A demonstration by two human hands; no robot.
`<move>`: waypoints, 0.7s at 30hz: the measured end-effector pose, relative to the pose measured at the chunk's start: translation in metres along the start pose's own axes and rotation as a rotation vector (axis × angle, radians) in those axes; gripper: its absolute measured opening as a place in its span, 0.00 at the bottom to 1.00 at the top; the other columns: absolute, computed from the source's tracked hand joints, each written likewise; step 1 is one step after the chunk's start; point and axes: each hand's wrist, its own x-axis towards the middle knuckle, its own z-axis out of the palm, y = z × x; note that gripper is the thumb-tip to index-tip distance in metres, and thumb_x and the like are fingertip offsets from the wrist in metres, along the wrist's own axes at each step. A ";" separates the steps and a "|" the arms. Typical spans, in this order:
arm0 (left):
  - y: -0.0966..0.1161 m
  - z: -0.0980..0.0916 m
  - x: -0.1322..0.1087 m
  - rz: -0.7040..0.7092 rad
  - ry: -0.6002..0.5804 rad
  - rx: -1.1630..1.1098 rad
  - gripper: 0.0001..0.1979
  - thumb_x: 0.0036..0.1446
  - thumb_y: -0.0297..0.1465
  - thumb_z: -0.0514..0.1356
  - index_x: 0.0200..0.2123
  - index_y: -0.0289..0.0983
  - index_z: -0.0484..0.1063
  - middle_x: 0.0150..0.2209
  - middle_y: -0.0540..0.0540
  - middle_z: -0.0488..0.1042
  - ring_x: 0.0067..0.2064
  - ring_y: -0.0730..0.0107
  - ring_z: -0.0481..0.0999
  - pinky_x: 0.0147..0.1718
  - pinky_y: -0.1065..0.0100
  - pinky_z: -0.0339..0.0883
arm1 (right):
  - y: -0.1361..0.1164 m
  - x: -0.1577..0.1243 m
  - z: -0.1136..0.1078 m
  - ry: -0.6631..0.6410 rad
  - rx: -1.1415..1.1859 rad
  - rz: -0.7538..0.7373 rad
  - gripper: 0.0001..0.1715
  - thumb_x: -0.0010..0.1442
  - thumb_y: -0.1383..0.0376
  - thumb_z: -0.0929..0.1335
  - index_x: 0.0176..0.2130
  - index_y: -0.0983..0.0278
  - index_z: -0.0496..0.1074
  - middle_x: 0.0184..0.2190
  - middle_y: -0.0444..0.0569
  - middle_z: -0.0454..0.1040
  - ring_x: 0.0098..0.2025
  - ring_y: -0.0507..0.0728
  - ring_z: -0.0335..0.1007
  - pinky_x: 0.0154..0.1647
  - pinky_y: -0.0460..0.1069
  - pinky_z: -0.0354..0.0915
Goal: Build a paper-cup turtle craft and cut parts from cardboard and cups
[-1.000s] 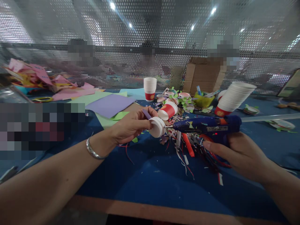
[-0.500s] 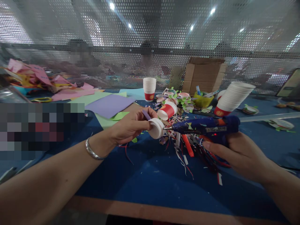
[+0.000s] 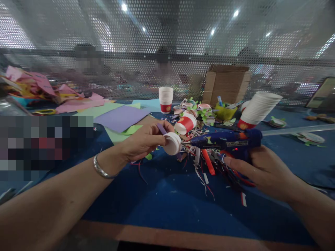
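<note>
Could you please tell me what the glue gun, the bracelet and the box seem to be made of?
Glue gun: probably plastic, smooth, judging by its moulded blue body. Bracelet: likely metal, silvery with bright highlights. Box: apparently cardboard, matte, brown with creases.

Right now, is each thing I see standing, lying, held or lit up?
Blue glue gun: held in right grip, red light lit.
White round piece: held in left grip.
Loose paper cup: on its side.
Shorter cup stack: upright.
Taller cup stack: looks slanted.
Purple sheet: lying flat.
Cardboard box: standing.
</note>
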 end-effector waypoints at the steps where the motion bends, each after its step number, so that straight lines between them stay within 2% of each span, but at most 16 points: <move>1: 0.000 0.000 0.000 -0.003 -0.012 -0.010 0.12 0.46 0.22 0.64 0.36 0.37 0.70 0.31 0.50 0.76 0.33 0.72 0.74 0.33 0.69 0.64 | 0.001 0.001 0.000 -0.007 0.003 0.032 0.22 0.65 0.52 0.62 0.28 0.61 0.74 0.26 0.45 0.76 0.28 0.57 0.70 0.29 0.50 0.67; 5: 0.001 0.001 -0.001 0.018 -0.036 -0.040 0.12 0.46 0.20 0.63 0.35 0.37 0.71 0.30 0.51 0.75 0.33 0.74 0.74 0.33 0.71 0.65 | 0.007 0.007 0.000 0.052 0.013 0.181 0.24 0.61 0.48 0.65 0.23 0.62 0.70 0.25 0.47 0.74 0.29 0.58 0.68 0.30 0.52 0.65; 9: 0.004 0.003 -0.002 0.053 0.008 -0.101 0.10 0.44 0.21 0.62 0.33 0.36 0.73 0.28 0.51 0.74 0.30 0.75 0.73 0.30 0.71 0.65 | 0.019 0.012 -0.009 0.160 0.175 0.472 0.27 0.51 0.43 0.72 0.21 0.62 0.68 0.18 0.43 0.67 0.22 0.52 0.59 0.23 0.49 0.58; 11: 0.007 0.003 -0.003 0.059 0.041 -0.147 0.10 0.44 0.21 0.61 0.33 0.35 0.73 0.27 0.51 0.73 0.28 0.74 0.72 0.28 0.72 0.66 | 0.029 0.014 -0.015 0.226 0.264 0.584 0.28 0.50 0.43 0.73 0.21 0.62 0.66 0.17 0.42 0.64 0.20 0.50 0.56 0.20 0.48 0.52; 15: 0.013 0.001 -0.005 0.059 0.155 -0.223 0.13 0.42 0.22 0.61 0.35 0.35 0.73 0.27 0.51 0.72 0.27 0.74 0.71 0.27 0.72 0.67 | 0.044 0.020 -0.025 0.271 0.308 0.688 0.23 0.57 0.46 0.70 0.26 0.62 0.69 0.20 0.44 0.67 0.17 0.50 0.58 0.17 0.49 0.50; 18: 0.017 -0.001 -0.006 0.095 0.213 -0.261 0.14 0.43 0.20 0.60 0.36 0.34 0.73 0.27 0.51 0.71 0.27 0.76 0.70 0.27 0.73 0.67 | 0.049 0.021 -0.024 0.256 0.264 0.727 0.25 0.59 0.46 0.68 0.25 0.63 0.69 0.20 0.48 0.69 0.18 0.52 0.64 0.19 0.51 0.55; 21: 0.021 -0.004 -0.007 0.125 0.254 -0.278 0.13 0.43 0.21 0.59 0.35 0.34 0.72 0.27 0.50 0.71 0.27 0.75 0.70 0.27 0.73 0.65 | 0.055 0.018 -0.015 0.277 0.125 0.696 0.27 0.61 0.44 0.67 0.25 0.63 0.70 0.22 0.53 0.74 0.21 0.55 0.71 0.22 0.52 0.61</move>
